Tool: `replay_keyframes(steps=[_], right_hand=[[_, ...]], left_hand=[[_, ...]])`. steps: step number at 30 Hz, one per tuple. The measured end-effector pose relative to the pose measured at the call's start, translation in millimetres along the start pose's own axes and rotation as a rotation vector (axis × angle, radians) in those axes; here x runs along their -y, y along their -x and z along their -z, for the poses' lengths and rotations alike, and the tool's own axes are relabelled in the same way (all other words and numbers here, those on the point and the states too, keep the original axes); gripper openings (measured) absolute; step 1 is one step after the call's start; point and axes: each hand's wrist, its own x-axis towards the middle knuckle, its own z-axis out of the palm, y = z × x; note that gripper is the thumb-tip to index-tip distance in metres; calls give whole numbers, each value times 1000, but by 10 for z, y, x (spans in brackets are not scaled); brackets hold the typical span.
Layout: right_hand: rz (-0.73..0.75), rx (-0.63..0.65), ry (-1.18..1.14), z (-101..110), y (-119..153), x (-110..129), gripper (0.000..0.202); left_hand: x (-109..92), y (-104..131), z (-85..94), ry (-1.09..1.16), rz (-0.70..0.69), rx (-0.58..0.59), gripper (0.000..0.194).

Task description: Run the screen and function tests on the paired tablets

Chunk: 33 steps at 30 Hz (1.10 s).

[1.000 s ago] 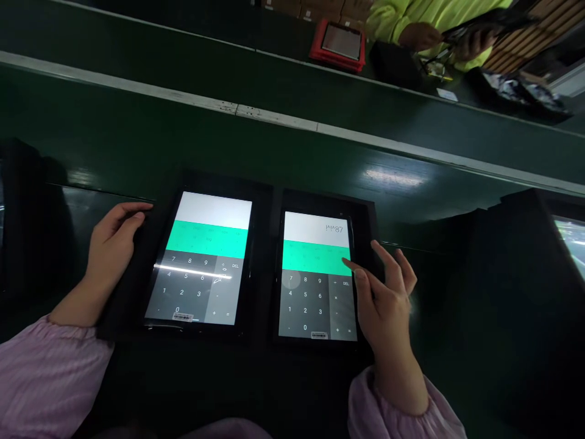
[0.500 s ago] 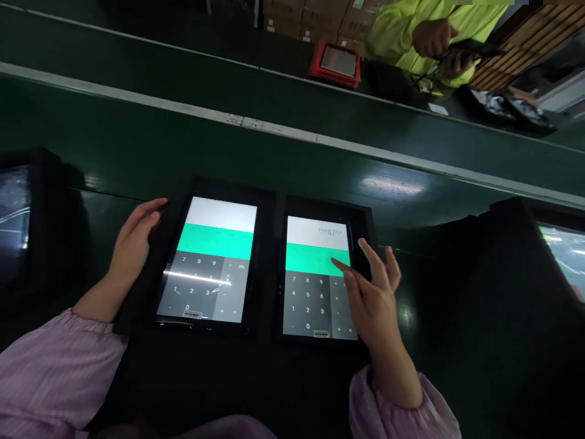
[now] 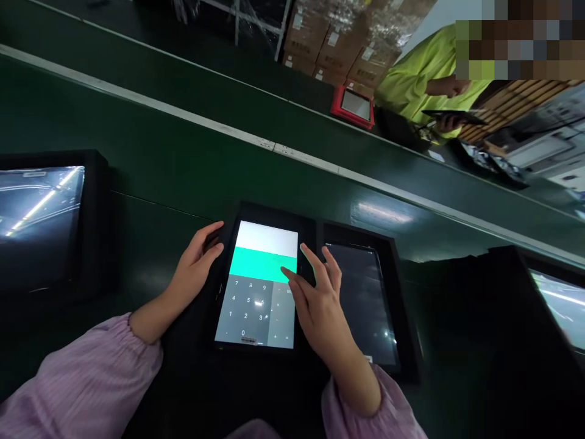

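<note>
A tablet [image 3: 247, 311] with a lit calculator screen lies in the left recess of a black two-part tray [image 3: 278, 212]. Its display field is white above a green band. My right hand [image 3: 322, 305] is open over this tablet's right side, its index fingertip at the green band and the other fingers spread. At the tray's left edge, my left hand [image 3: 192, 265] holds the side, thumb apart from the fingers; part of the fingers is hidden. In the right recess lies a second tablet [image 3: 361, 292] with a dark screen, partly behind my right hand.
Another dark-screened tablet [image 3: 36, 225] in a black tray stands at left, and one more tablet [image 3: 557, 292] at right. A pale rail [image 3: 228, 131] crosses the green bench. Beyond it, a person in a yellow top [image 3: 411, 85] handles a tablet beside red-framed items [image 3: 338, 107].
My right hand has moved from the right tablet to the left one. The right tablet's calculator screen has turned dark. The view has shifted; my left hand stays at the tray's left edge.
</note>
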Motion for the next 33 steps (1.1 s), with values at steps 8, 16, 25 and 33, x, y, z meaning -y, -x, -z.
replay_keyframes(steps=[8, 16, 25, 33], right_hand=[[-95, -115, 26, -147, 49, -135, 34], [-23, -79, -18, -177, 46, -112, 31], [200, 28, -97, -149, 43, 115, 32], [-36, -236, -129, -132, 59, -69, 32]], left_hand=[[48, 59, 26, -111, -20, 105, 61], [105, 142, 35, -218, -18, 184, 76], [168, 154, 38, -301, -75, 268, 104], [166, 175, 53, -390, -72, 327, 109]])
